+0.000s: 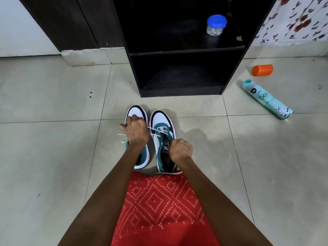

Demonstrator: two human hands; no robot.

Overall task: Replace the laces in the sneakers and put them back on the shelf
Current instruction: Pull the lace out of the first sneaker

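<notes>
Spray can [267, 99] lettered "aer", sneaker [160, 119] tongue label blurred, hands [137, 132] [181, 150] gripping lace [154, 130]

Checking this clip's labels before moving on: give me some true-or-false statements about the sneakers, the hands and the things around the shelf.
1. The left sneaker and the right sneaker stand side by side on the floor in front of the shelf. True.
2. The left hand hangs idle. False: it grips a white lace.
3. A blue-lidded jar sits on the shelf. True.
4. The spray can stands upright. False: it lies on its side on the floor.
5. The orange cap sits on the spray can. False: it lies apart from it on the floor.
6. The right hand holds the right sneaker near its tongue. True.
</notes>
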